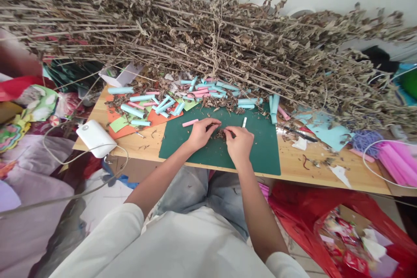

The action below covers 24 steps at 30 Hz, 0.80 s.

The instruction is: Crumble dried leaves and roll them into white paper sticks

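Note:
Over a dark green cutting mat [182, 147] my two hands work close together. My left hand [202, 134] is closed in a pinch, with brown dried leaf bits at its fingertips. Facing it, my right hand [240, 142] has thumb and fingers pinched on the edge of a small heap of crumbled dried leaves [220, 134]. Its curled fingers partly hide what they grip. A pink paper roll [190, 123] lies on the mat left of my left hand. Just beyond my right hand is a small white tube [244, 122].
Dried leafy stalks [208, 39] are heaped along the wall. Blue paper rolls [166, 104] and pink ones litter the wooden table [146, 139]. A white power bank [96, 138] with a cable lies left; a black pen [299, 134] lies right. A red plastic bag [293, 208] sits below.

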Motion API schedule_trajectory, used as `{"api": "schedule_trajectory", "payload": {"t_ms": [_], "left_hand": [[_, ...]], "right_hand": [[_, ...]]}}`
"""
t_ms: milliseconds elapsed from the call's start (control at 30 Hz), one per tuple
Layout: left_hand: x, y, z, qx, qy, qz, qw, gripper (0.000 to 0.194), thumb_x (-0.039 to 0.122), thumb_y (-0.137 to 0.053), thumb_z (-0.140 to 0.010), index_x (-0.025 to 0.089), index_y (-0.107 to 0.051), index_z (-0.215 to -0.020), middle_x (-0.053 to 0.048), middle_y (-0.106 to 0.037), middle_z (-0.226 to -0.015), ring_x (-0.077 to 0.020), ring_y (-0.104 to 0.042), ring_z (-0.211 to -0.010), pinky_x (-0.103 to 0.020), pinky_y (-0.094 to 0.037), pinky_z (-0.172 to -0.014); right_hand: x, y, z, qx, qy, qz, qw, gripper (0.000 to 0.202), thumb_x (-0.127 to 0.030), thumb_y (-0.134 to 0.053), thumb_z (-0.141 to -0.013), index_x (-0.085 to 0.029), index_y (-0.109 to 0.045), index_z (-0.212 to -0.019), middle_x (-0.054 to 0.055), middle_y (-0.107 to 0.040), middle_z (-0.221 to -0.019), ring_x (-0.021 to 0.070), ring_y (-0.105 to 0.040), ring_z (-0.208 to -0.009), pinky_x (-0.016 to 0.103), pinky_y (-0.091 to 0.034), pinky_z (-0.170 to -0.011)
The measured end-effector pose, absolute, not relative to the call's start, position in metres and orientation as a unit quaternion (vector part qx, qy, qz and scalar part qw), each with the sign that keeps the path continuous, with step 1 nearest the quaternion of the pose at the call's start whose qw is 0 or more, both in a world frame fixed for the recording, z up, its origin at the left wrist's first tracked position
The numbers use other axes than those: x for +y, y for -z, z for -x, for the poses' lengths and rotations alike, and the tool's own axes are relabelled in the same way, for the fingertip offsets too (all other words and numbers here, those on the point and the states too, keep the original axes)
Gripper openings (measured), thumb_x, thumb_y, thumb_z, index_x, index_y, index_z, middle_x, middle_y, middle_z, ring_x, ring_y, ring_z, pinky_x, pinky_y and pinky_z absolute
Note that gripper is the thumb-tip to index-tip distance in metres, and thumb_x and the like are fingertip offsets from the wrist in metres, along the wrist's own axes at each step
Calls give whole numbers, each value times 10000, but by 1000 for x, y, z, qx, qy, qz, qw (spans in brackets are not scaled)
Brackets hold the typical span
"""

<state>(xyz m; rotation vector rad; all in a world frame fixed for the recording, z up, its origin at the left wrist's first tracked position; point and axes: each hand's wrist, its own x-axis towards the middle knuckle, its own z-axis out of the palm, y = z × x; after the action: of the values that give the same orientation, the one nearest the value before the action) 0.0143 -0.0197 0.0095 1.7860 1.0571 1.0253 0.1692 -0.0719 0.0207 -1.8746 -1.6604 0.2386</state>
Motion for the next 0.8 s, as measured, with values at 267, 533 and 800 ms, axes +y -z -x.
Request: {"api": "schedule_trajectory", "payload": {"t_ms": [267, 533, 800], "left_hand": [[-19, -4, -13, 437, -401, -682, 427, 204, 337, -594, -897, 175, -709, -939, -31, -742, -862, -158, -686, -773, -261, -536, -744], [-20, -4, -13, 416, -401, -674, 460, 230, 345, -589, -899, 170, -726, -959, -41, -749, -890, -165, -692, -789, -270, -548, -763], [-20, -4, -13, 402, -414, -651, 493, 235, 334, -585, -900, 155, -712, -983, -55, -741, -916, -160, -694, -787, -272, -558, -771]], "right_hand": [[-72, -22, -170, -667, -38, 689, 281, 212, -259, -528, -922, -230, -736, -950, 61, -722, -908, 220, -576, -881, 346, -320, -747], [-69, -19, -167, -688, -43, 627, 362, 199, -326, -552, -941, -254, -734, -979, 49, -730, -955, 205, -626, -928, 368, -390, -866], [-65, -16, -164, -685, -33, 619, 383, 223, -338, -547, -948, -233, -734, -888, 40, -736, -900, 193, -629, -880, 350, -391, -844]]}}
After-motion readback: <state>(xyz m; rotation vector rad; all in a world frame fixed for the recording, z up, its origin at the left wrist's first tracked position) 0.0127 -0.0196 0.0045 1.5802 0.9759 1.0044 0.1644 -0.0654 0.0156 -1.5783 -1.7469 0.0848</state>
